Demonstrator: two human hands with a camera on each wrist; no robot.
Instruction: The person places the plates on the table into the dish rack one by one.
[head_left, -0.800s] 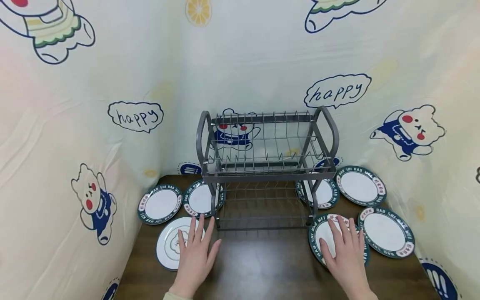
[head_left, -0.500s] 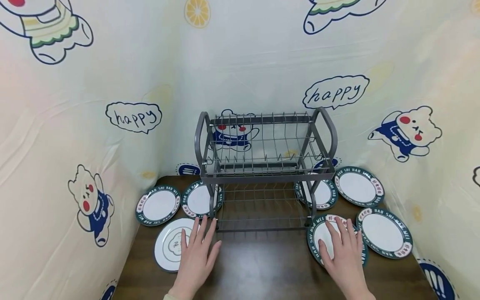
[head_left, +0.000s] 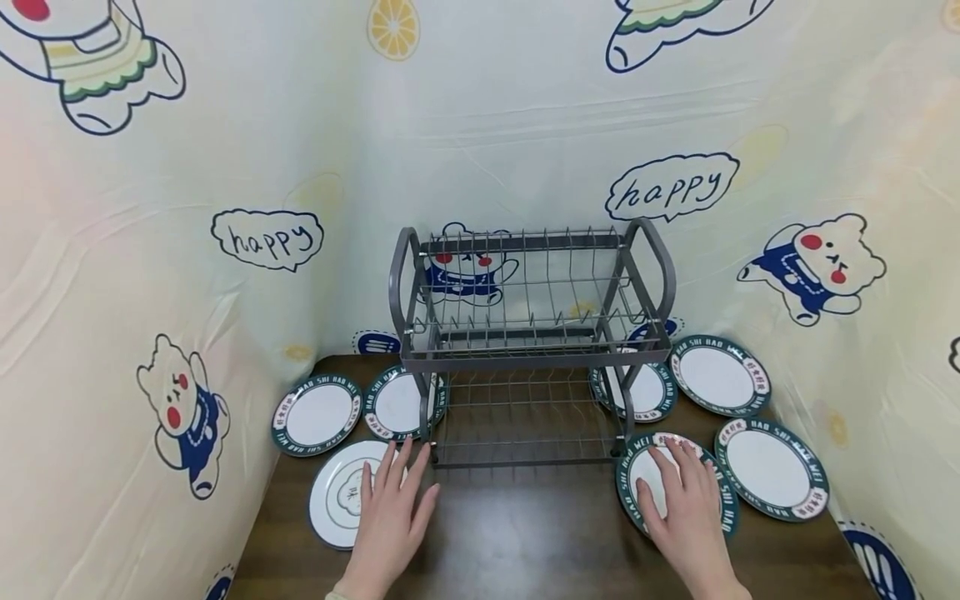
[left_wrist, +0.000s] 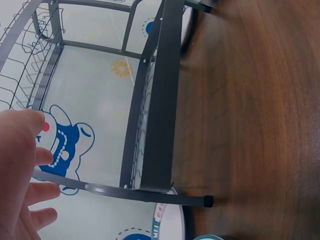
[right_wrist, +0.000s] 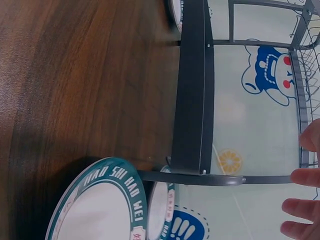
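Observation:
My left hand (head_left: 392,512) hovers with spread fingers over the right side of a white plate (head_left: 337,517), which shows a ringed base and a line emblem. Its fingertips overlap the rack's front left foot in the head view. On the other side, my right hand (head_left: 684,517) overlaps a white plate with a green lettered rim (head_left: 630,487), its fingers spread and slightly bent. Neither hand holds anything. Between them stands a grey two-tier dish rack (head_left: 536,358) with wire shelves. Both wrist views show the fingers at the frame edge, beside the rack.
More green-rimmed plates lie on the brown table (head_left: 517,533): a far-left plate (head_left: 318,414) and a plate (head_left: 397,404) partly behind the rack's left leg. At right are a plate behind the rack leg (head_left: 647,392), a back plate (head_left: 720,375) and an outer plate (head_left: 771,468). Printed cloth (head_left: 480,125) encloses the table.
The fingers of my right hand have bent a little more. My left hand stays nearly in place, and the plates and rack have not moved on the table.

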